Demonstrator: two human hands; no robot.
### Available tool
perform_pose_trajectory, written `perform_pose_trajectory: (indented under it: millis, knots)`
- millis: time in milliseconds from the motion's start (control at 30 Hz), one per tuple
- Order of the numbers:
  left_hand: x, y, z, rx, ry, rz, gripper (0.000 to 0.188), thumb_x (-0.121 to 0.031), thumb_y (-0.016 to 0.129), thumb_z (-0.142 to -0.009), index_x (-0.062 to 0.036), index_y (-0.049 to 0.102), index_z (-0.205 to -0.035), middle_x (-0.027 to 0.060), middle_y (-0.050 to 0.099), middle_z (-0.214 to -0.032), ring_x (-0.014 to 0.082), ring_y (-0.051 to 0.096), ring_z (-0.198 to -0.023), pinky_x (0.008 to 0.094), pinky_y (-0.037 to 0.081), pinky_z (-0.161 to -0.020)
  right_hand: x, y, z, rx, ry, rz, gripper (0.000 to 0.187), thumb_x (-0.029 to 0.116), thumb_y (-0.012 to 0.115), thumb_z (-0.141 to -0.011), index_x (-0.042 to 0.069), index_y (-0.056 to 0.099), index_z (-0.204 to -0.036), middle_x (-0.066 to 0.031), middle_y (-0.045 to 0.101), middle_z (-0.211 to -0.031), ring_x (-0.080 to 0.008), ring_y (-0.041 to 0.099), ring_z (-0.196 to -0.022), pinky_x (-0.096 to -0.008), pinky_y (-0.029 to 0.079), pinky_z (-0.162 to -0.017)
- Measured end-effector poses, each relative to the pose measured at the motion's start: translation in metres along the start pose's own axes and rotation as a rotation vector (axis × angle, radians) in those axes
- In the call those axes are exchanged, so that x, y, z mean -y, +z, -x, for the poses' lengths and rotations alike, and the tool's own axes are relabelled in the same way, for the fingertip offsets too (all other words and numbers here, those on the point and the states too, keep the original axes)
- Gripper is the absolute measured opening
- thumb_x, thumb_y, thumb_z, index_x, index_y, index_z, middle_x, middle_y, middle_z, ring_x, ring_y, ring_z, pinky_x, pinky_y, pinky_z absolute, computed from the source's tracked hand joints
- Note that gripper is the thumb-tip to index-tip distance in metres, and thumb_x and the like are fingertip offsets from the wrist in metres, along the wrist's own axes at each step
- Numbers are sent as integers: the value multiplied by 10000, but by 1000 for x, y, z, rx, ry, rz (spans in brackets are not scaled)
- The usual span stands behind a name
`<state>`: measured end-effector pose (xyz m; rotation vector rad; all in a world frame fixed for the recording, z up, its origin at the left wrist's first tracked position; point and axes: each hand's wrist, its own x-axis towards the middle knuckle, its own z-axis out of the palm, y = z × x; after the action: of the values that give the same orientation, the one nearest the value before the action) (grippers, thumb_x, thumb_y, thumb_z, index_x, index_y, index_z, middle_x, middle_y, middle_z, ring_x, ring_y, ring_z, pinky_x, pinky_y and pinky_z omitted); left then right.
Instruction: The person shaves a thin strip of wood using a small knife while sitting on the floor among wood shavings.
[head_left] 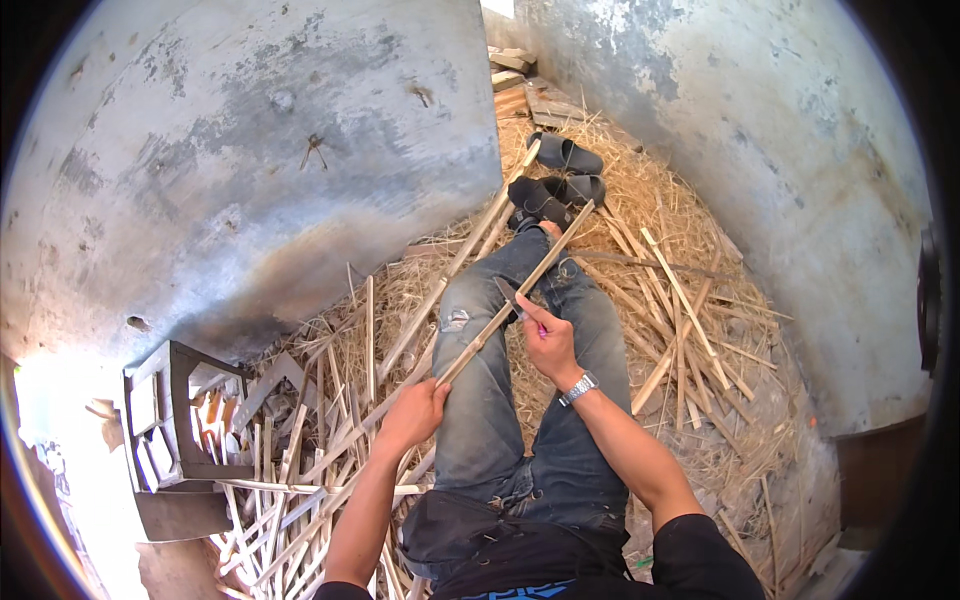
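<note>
A long, pale bamboo strip (490, 327) lies slantwise over my thighs, its far end by my feet. My left hand (412, 412) is closed around the near end of this strip, beside my left thigh. Above the gap between my knees, my right hand (549, 346) is closed on a knife (508, 293). The dark blade points away to the left and meets the strip, or lies just over it; which one I cannot tell. My right fingers mostly cover the handle, where a bit of pink shows. A metal watch (578, 388) is on my right wrist.
Many loose strips (300, 510) are heaped at my left, near a dark open frame (185, 420). More strips (690, 320) lie among straw-like shavings (640, 180) at the right. Dark sandals (568, 154) rest beyond my feet. Worn grey walls (330, 120) stand on both sides.
</note>
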<state>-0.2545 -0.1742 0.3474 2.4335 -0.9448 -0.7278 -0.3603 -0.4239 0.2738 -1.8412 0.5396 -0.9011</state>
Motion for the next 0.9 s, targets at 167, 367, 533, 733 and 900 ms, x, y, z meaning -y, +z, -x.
perform_pose_trajectory:
  millis: [167, 367, 533, 733, 900]
  knots:
    - [6, -1, 1, 17, 4, -46, 404, -347, 508, -1083, 20, 670, -1030, 324, 692, -935, 539, 643, -946, 605, 501, -837, -8, 1, 9, 25, 44, -14, 334, 96, 638, -997, 125, 747, -1311, -53, 542, -627, -66, 445, -555, -280, 421, -539]
    - [13, 10, -1, 19, 8, -109, 398, -361, 509, -1080, -2, 681, -1073, 327, 703, -929, 538, 664, -951, 607, 524, -860, -24, 1, 25, 15, 187, -177, 328, 105, 639, -1019, 110, 736, -1333, 51, 598, -733, -40, 447, -628, -251, 411, -583]
    - [7, 17, -7, 47, -11, -137, 394, -367, 510, -1080, -13, 681, -1089, 319, 712, -936, 538, 676, -943, 611, 530, -865, -32, -3, 32, -15, 228, -192, 322, 108, 634, -1034, 89, 728, -1341, 64, 647, -793, -27, 460, -658, -237, 414, -600]
    - [-4, 20, -11, 85, -35, -143, 396, -376, 513, -1080, -16, 676, -1089, 313, 716, -951, 530, 682, -944, 612, 533, -861, -44, -8, 36, 2, 357, -385, 340, 92, 616, -1044, 93, 708, -1371, 48, 625, -807, -20, 435, -614, -219, 372, -550]
    - [-4, 26, -12, 68, -41, -95, 393, -381, 515, -1081, -18, 666, -1074, 318, 703, -921, 538, 669, -922, 614, 522, -834, -6, -29, 16, 112, 781, -756, 347, 92, 605, -1053, 93, 687, -1391, 70, 500, -709, -16, 388, -536, -213, 284, -451]
